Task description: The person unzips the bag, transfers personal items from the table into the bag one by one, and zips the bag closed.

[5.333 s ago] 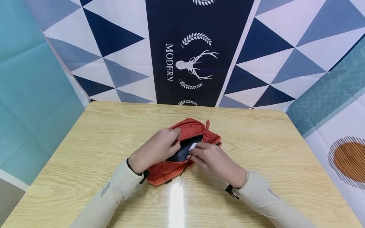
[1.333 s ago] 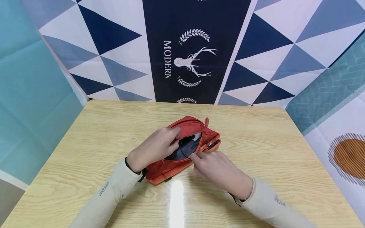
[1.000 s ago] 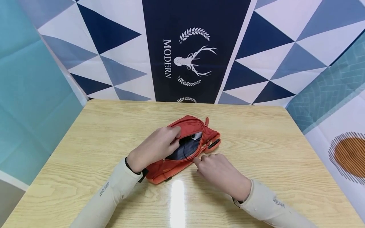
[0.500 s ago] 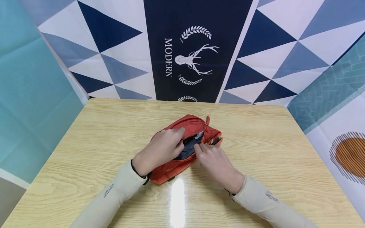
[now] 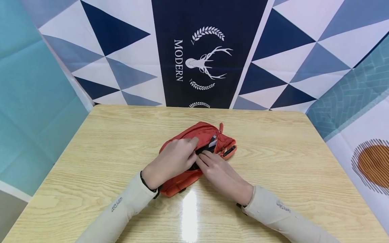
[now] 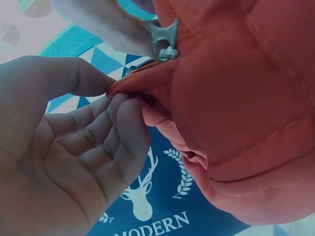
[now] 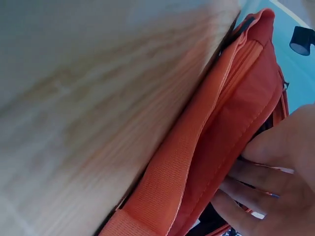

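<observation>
A red-orange zippered bag [image 5: 185, 180], like a waist pack, lies on the table with its main pocket unzipped. My left hand [image 5: 173, 158] pinches the far edge of the opening between thumb and fingers; the left wrist view shows that rim, with a metal zipper pull [image 6: 165, 42] near it. My right hand [image 5: 217, 172] reaches over the near edge, its fingers in the opening. In the right wrist view its fingers [image 7: 251, 191] extend into the pocket, fingertips hidden. Beside them a black item with a grey tip [image 5: 213, 138], perhaps a cable plug, and a white item [image 5: 213, 144] show.
The bag stands on a light wooden table [image 5: 91, 162]. A small side pocket on the bag's right end holds a black object [image 5: 229, 151]. Behind the table hangs a patterned cloth [image 5: 127, 67]; a teal cloth [image 5: 33, 101] hangs at the left.
The right hand earlier drew a thin black cord over the near rim; now it has moved left into the opening. The black item with the grey tip has come into sight. The left hand keeps its hold.
</observation>
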`<state>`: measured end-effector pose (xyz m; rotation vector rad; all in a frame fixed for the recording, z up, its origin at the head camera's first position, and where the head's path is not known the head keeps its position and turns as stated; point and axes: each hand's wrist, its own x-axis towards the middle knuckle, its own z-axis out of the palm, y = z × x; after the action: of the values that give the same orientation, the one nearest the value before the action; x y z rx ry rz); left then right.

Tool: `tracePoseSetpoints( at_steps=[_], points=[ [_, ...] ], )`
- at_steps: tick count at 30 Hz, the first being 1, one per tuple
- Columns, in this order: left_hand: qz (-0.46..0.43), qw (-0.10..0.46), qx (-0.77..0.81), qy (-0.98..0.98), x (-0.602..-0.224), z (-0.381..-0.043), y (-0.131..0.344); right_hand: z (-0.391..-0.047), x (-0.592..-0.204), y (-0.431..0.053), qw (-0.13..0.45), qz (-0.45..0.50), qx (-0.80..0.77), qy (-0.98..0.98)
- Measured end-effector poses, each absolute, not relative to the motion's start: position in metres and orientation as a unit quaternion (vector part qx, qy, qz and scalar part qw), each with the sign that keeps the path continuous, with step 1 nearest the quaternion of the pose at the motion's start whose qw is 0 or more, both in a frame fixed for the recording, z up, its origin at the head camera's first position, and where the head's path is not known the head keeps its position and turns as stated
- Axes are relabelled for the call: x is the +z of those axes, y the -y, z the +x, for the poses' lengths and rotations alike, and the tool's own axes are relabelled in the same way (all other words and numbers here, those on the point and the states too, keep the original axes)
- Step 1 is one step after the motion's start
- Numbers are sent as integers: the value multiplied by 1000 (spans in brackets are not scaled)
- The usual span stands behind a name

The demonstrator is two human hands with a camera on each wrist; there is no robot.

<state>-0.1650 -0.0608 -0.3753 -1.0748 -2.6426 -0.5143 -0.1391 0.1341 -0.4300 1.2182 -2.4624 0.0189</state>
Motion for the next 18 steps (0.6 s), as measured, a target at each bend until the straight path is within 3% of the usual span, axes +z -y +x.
tracePoseSetpoints(
  at_steps=[7,18],
  points=[
    [-359,140,-180,905,-373,-167,64,-134,-428,-129,165,489,16,856],
    [-363,128,-179,906,-371,-167,66,-164,-405,-164,201,386,-10,900]
  ],
)
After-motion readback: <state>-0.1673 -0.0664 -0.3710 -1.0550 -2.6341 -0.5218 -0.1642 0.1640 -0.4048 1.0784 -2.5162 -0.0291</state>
